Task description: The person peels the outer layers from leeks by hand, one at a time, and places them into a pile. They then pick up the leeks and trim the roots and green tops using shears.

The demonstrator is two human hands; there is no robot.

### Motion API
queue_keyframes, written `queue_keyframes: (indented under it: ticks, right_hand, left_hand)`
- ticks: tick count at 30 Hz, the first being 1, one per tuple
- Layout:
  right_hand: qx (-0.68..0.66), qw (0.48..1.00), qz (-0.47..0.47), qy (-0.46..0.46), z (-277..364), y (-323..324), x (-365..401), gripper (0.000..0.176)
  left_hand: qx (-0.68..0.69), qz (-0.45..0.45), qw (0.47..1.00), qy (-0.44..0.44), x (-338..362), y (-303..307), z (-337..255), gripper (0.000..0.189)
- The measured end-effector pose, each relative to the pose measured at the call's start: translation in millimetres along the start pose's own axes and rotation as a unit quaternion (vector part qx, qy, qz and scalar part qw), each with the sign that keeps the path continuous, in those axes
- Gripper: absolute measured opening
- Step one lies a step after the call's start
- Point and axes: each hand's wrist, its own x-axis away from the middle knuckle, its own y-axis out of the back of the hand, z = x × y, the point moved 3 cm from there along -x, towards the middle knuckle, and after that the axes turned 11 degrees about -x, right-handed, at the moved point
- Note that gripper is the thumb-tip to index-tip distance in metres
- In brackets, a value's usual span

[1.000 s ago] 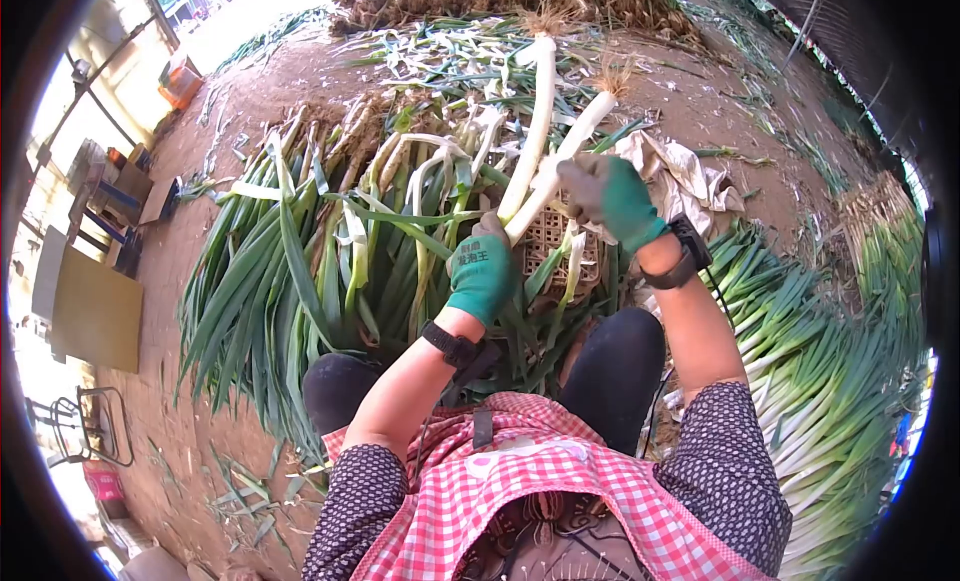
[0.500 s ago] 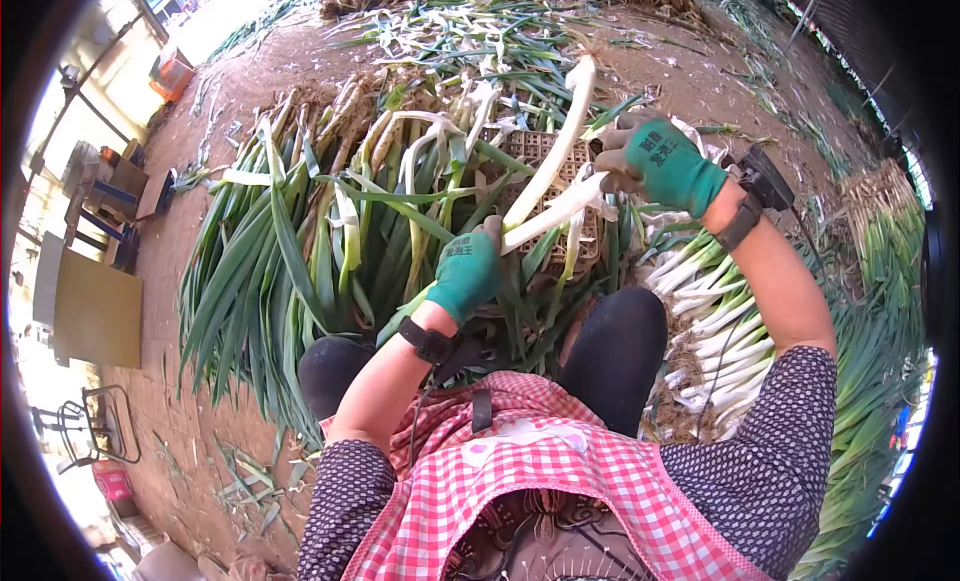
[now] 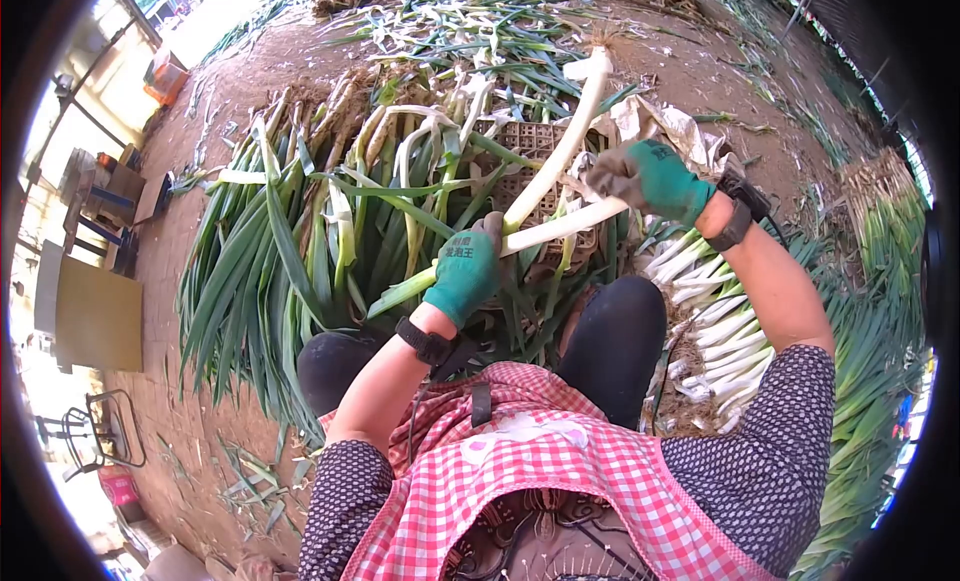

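Observation:
My left hand [image 3: 470,264], in a green glove with grey fingertips, is closed around the lower shanks of two leeks. One long white leek [image 3: 568,146] rises from it toward the top, its brown roots at the far end. The other leek [image 3: 565,228] slants right, and its far end passes under my right hand [image 3: 648,181]. That hand, in a matching glove, has its fingers curled at this end; the exact grip is partly hidden. Green leaf parts stick out below my left hand.
A heap of untrimmed leeks [image 3: 270,231] lies at the left, beside a brown plastic crate [image 3: 530,146]. Cleaned white leeks [image 3: 715,321] lie in a row at the right. Loose leaves [image 3: 490,31] cover the ground ahead. A metal-framed chair [image 3: 95,431] stands far left.
My right hand has shifted slightly down and turned at the slanting leek's end. That leek's shank looks smoother, and the loose strip hanging from it has gone. The left hand stays nearly still.

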Motion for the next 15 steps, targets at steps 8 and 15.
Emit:
queue_keyframes:
  ticks: [8, 15]
  right_hand:
    - [-0.245, 0.915, -0.230, 0.223, -19.3, 94.3, 8.5, 0.025]
    - [0.316, 0.898, -0.067, 0.300, 29.0, -13.8, -7.8, 0.024]
  left_hand:
    - [-0.059, -0.001, 0.998, 0.007, 5.6, -12.9, 14.9, 0.028]
    - [-0.112, -0.029, 0.993, 0.013, -0.6, -17.9, 0.7, 0.027]
